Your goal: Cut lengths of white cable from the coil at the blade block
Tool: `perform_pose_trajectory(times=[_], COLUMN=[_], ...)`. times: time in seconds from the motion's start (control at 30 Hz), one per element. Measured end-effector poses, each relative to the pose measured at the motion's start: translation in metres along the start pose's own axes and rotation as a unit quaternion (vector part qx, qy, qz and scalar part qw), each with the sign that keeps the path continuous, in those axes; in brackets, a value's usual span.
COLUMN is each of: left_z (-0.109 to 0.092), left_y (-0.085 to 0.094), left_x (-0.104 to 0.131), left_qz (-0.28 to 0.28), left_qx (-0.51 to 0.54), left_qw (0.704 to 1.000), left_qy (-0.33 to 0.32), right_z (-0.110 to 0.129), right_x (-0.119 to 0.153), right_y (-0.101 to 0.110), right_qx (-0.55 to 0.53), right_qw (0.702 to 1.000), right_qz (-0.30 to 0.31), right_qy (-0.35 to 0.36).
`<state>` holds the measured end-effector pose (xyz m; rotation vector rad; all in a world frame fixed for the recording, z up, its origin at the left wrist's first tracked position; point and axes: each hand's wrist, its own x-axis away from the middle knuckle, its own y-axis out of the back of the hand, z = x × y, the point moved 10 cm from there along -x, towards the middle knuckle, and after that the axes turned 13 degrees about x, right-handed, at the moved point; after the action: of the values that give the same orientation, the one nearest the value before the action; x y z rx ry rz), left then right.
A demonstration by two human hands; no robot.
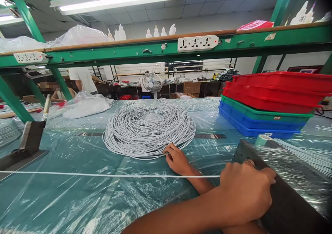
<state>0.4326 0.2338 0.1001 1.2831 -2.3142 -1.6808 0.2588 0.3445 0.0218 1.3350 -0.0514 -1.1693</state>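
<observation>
My left hand (pixel 246 189) is closed around a white cable (pixel 111 175), at the right of the view. The cable runs taut and nearly level from the left edge into that fist. Beneath the fist lies a dark flat metal plate (pixel 290 189). A large coil of white cable (pixel 149 133) rests on the table ahead. At its near right edge, my right hand (pixel 177 159) has its fingers curled and pinched on the coil's outer strands. My forearms cross, the left one above the right.
Stacked red, green and blue trays (pixel 264 119) stand at the right. A metal ruler (pixel 210 136) lies under the coil. An upright metal bracket (pixel 32 137) is at left. Plastic film covers the table (pixel 77 192). A green shelf beam (pixel 116 54) crosses above. Another person sits far left.
</observation>
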Motion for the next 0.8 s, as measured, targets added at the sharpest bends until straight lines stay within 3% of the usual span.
perform_pose_trajectory(times=[0.27,0.4,0.57,0.8], left_z=[0.0002,-0.0007,0.0069,0.0037], left_y=[-0.0028,-0.0056,-0.0036,-0.0040], left_x=[0.0022,0.0027,0.0046,0.0023], left_qz=[-0.047,-0.039,-0.032,-0.016], left_qx=[0.000,0.010,0.024,0.038], left_qw=[0.999,0.999,0.996,0.997], left_qy=[-0.001,0.008,0.080,0.058], right_z=[0.0005,-0.0006,-0.0007,-0.0002], right_x=[-0.0007,-0.0005,0.0006,0.0012], right_y=[0.0012,-0.0010,-0.0021,-0.0013], right_qx=[0.004,0.005,0.001,0.001], right_qw=[1.000,1.000,1.000,1.000], right_qz=[0.003,0.006,0.006,0.005], right_qy=[-0.008,-0.008,-0.002,0.006])
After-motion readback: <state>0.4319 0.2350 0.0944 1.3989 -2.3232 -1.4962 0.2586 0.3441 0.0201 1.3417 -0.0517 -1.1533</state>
